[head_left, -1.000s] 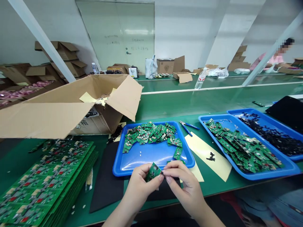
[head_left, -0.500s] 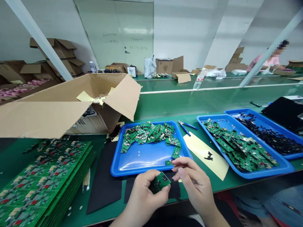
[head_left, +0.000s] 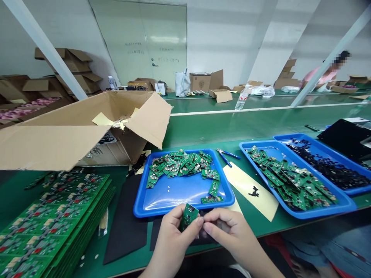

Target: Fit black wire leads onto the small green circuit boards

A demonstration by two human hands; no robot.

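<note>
A: Hands first, quick.
B: Left hand (head_left: 174, 235) grips a small green rectangular circuit board (head_left: 188, 217) between thumb and fingers, board tilted upright. Right hand (head_left: 228, 231) is curled, fingertips (head_left: 206, 225) pinching at the board's right edge. Both sit at the near edge of the green bench (head_left: 203, 127), just in front of the middle blue plastic tray (head_left: 162, 204).

A: Tray count?
B: Three blue trays. The middle one has a heap of small green boards (head_left: 182, 164) along its far side and a few loose ones at its near right corner. The second blue tray (head_left: 319, 212), to the right, holds a long pile of green boards (head_left: 292, 179). The third blue tray (head_left: 356, 189), behind that, has small black parts (head_left: 327, 166); too many to count.

A: Tools?
B: One pair of blue-handled cutters (head_left: 227, 155) between the middle and second tray. One yellow paper strip (head_left: 249, 191) beside it with a black piece on it.

A: Left side?
B: One stack of large green circuit panels (head_left: 55, 220) at the near left corner, one black mat (head_left: 127, 216) next to it. One big open brown cardboard box (head_left: 87, 127) behind, with black print on its side, unreadable.

A: Any writing?
B: Faint marks on the far white door (head_left: 150, 46), can't read. Two clear bottles, one (head_left: 241, 98) on the far bench, one (head_left: 111, 82) by stacked cartons.

A: People?
B: One, in pink (head_left: 324, 75), far right.
</note>
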